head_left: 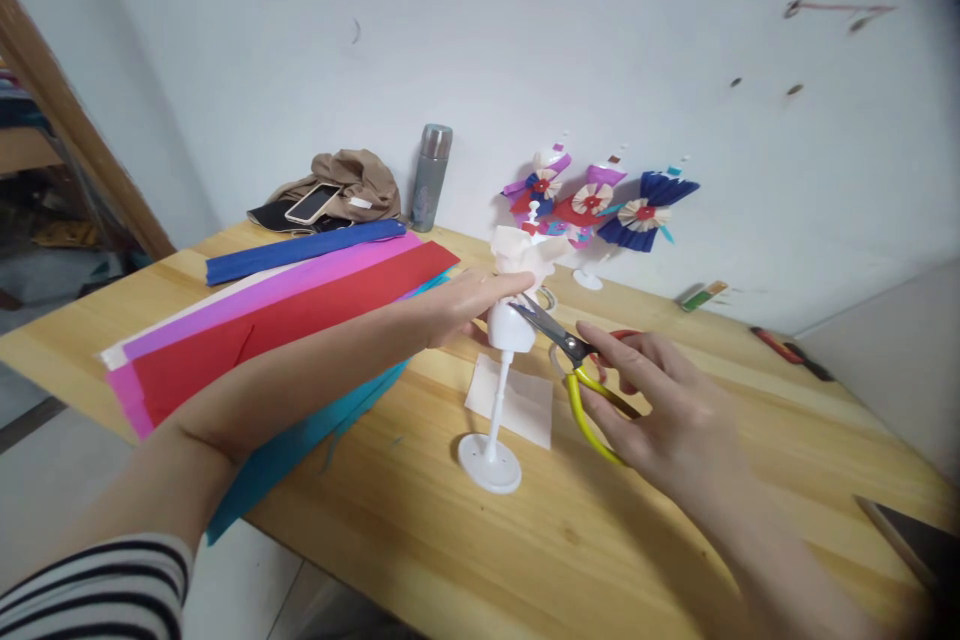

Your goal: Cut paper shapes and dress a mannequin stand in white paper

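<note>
A small white dress form stands upright on a round base, with pale pink paper wrapped about its upper part. My left hand is closed round the form's torso, its thumb pressing the paper; some of its fingers are hidden behind the form. My right hand holds scissors with one yellow and one red handle. The blades are slightly apart and reach the paper's lower edge beside my left thumb. Behind the stand a pale paper square lies on the table.
Coloured paper sheets and a blue roll lie left on the wooden table. Behind are a phone, a brown cloth item, a flask and several decorated dress forms. A red-and-black tool lies right.
</note>
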`<state>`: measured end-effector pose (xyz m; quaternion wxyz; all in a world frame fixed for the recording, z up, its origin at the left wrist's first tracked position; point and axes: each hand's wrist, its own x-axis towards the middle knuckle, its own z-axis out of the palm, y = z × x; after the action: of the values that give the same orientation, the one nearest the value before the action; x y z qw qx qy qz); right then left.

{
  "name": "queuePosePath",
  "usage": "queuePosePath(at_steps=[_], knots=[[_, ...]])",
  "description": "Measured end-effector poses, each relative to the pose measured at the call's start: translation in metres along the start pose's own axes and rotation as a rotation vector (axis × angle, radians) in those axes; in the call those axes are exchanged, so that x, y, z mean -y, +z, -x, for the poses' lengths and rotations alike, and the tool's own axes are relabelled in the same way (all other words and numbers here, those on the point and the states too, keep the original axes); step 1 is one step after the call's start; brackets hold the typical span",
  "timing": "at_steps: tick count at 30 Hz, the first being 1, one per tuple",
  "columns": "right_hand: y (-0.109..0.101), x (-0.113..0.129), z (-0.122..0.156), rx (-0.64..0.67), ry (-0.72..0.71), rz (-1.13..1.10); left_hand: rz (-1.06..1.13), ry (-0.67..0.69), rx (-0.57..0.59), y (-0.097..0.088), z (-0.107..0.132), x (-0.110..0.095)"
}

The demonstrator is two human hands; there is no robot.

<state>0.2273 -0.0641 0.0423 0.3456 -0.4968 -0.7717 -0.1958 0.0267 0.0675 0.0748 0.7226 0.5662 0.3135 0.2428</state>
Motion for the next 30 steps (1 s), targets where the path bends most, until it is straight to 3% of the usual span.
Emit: queuePosePath(at_steps=[11, 16, 30], knots=[[-0.014, 0.005, -0.001, 0.148, 0.060, -0.117, -0.034, 0.071, 0.067, -0.005, -0.004, 0.014], [-0.014, 0.011, -0.004, 0.131, 0.130, -0.191, -0.040, 0.059, 0.065, -0.004, -0.003, 0.012], [-0.012, 0.007, 0.001, 0.112, 0.051, -0.088, -0.083, 0.001, -0.022, 0.005, 0.006, 0.002]])
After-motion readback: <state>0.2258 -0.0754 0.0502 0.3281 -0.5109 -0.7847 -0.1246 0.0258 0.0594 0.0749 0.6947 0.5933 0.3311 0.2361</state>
